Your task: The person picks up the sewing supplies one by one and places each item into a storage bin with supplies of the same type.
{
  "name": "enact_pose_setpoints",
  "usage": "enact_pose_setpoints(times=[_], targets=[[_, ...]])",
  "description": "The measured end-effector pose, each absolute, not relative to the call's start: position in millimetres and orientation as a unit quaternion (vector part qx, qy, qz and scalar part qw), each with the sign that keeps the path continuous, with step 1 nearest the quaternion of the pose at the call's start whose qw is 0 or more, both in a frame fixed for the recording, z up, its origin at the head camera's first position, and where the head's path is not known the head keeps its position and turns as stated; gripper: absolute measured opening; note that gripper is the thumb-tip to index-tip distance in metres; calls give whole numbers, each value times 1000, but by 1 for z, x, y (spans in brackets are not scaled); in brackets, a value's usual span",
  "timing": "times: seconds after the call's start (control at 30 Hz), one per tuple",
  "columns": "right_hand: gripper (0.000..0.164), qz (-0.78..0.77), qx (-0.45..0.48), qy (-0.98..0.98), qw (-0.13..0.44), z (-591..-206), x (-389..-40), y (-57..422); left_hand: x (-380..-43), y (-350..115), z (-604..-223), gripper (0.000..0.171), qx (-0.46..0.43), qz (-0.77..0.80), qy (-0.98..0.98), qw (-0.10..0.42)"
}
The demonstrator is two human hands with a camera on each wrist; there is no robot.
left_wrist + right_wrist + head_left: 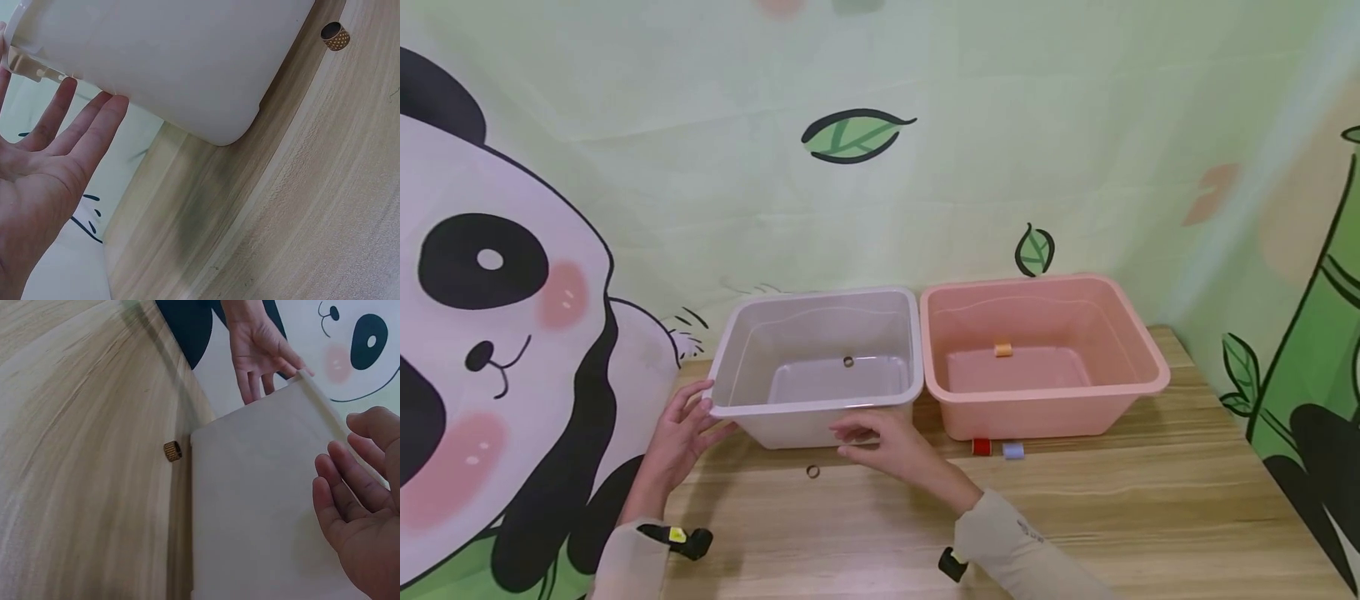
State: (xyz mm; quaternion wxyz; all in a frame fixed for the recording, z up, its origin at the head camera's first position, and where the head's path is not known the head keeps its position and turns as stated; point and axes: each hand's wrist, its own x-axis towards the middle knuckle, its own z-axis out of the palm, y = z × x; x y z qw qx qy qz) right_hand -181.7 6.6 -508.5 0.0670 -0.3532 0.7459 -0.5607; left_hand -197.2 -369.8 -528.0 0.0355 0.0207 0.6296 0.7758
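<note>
My left hand (681, 437) rests its fingertips against the left front corner of a pale grey plastic basin (827, 425). Its fingers are extended and touch the wall below the rim in the left wrist view. In front of the basin hovers my right hand (887, 446), fingers loosely bent, nothing between them in the right wrist view (362, 494). A small brass ring thimble (338, 42), dimpled around its band, stands on the table before the basin. Inside the basin, toward the right of its floor, lies a similar ring (848, 362).
A pink basin (1030, 412) stands directly right of the grey one, with an orange thread spool (1003, 350) inside. Red (981, 447) and light blue (1013, 451) spools lie before it on the wooden table (1150, 517). A panda-printed backdrop (962, 100) hangs behind.
</note>
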Motion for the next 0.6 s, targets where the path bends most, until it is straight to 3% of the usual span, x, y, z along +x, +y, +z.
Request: enact_pose_setpoints(times=[0.6], targets=[[28, -559, -337, 752, 85, -549, -187, -7, -198, -371, -528, 35, 23, 777, 628, 35]])
